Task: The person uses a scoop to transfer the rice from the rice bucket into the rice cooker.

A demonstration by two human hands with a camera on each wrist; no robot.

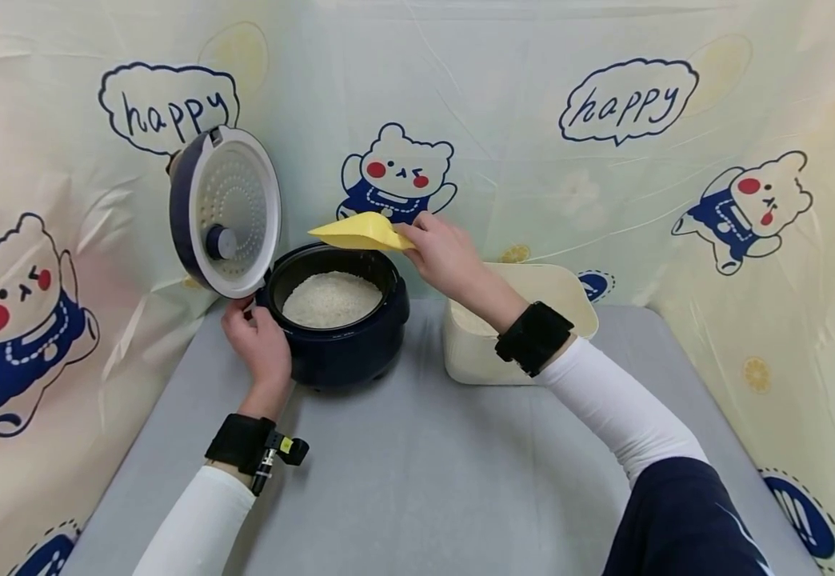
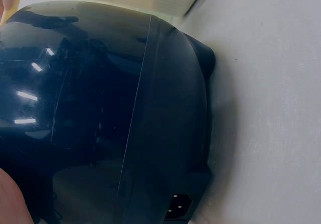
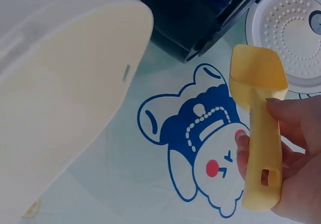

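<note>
- Head view: right hand (image 1: 441, 254) pinching one yellow scoop (image 1: 360, 232) above one open cooker (image 1: 338, 320) holding rice (image 1: 331, 298); left hand (image 1: 259, 340) curled against cooker's side below lid (image 1: 225, 210). One cream bin (image 1: 533, 320) beside, on table (image 1: 417, 480).
- Left wrist view: only dark cooker wall (image 2: 125, 113); grip unclear here.
- Right wrist view: fingers (image 3: 296, 116) wrapped round scoop handle (image 3: 263, 169). Risk, judged: tilting off-centre could scatter grains past rim; knocking lid could drop it.
</note>
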